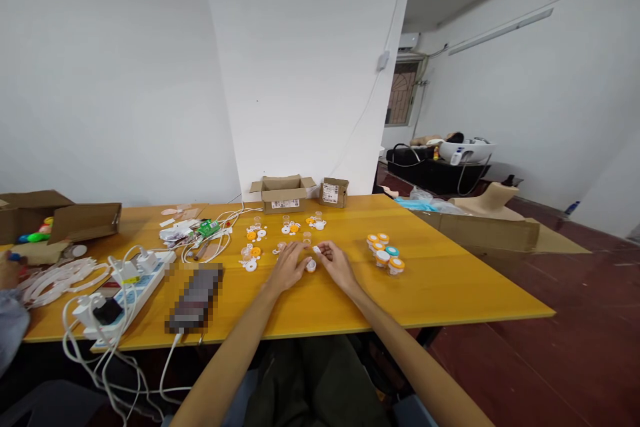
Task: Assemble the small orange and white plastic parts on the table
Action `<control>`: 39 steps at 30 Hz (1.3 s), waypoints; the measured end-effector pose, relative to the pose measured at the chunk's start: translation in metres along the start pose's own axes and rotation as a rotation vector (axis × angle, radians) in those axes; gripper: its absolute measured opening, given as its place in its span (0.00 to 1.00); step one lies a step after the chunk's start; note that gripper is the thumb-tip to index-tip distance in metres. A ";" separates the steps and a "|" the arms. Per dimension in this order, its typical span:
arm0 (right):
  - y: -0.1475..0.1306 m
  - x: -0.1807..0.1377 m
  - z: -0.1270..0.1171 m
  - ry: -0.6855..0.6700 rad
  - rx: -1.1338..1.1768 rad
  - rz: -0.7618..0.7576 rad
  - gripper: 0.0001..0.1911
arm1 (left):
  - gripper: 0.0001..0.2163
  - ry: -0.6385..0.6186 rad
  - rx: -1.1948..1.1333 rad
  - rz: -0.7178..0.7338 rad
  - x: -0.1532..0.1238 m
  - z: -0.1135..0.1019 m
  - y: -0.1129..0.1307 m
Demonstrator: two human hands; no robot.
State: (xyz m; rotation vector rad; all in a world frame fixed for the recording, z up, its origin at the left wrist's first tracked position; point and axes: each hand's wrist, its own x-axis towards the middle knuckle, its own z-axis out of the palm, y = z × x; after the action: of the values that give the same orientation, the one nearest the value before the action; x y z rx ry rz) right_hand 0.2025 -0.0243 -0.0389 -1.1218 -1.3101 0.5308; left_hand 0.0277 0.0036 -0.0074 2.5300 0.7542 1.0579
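My right hand (338,265) pinches a small white plastic piece (317,249) between thumb and fingertips. My left hand (290,267) is low over the table, palm down, fingers stretched out and thumb apart. Between the two hands sits a small round white-and-clear part (311,265), close to the left thumb. A clear little cup (307,237) stands just beyond the left fingertips. Some small white parts beside the left hand are partly hidden by it. Further left lie groups of white and orange discs (251,266) with clear cups.
Capped round pieces (383,257) in orange, white and teal stand to the right. Two cardboard boxes (285,204) are at the back. On the left are a phone (196,298), a power strip (135,287), cables and another person's hand (9,272).
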 end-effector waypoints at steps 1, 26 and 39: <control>-0.001 -0.001 0.001 -0.020 0.001 -0.017 0.11 | 0.12 0.001 -0.012 0.007 0.000 0.000 0.000; -0.013 -0.002 0.001 -0.146 -0.164 -0.154 0.18 | 0.08 0.073 -0.228 -0.097 0.006 0.001 -0.001; -0.009 -0.004 -0.001 -0.150 -0.282 -0.104 0.21 | 0.10 0.048 -0.228 -0.071 0.007 0.002 -0.002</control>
State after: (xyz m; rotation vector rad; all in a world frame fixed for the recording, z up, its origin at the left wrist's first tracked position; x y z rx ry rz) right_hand 0.2000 -0.0318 -0.0325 -1.2534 -1.6011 0.3652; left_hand 0.0326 0.0091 -0.0063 2.2776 0.6876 1.1160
